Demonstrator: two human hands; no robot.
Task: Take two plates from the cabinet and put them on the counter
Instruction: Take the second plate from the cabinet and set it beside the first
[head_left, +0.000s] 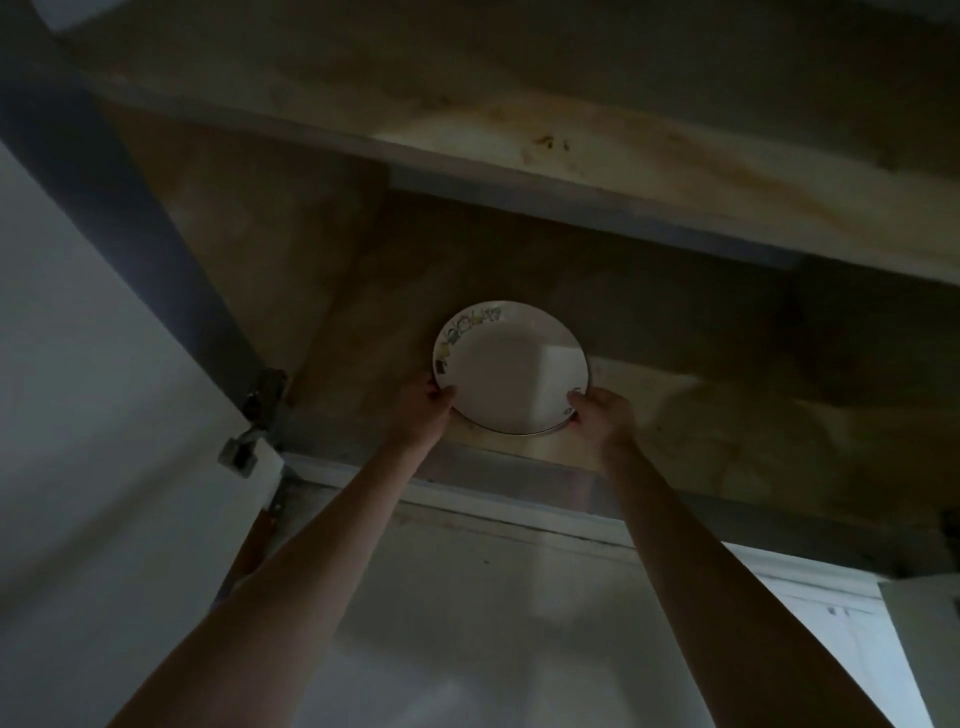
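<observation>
No readable text anywhere (plate (511, 366) rim shows only pattern).

We are in a home kitchen, dimly lit. What tells us so is the open wall cabinet (519, 260) we look up into, with its worn, stained wooden shelf (701, 415) and a painted door (104, 364) swung aside on a metal hinge (260, 395). A white dinner plate (511, 366) with a small printed pattern on its rim sits inside. Below, we see pale painted cabinet fronts (831, 623).
</observation>
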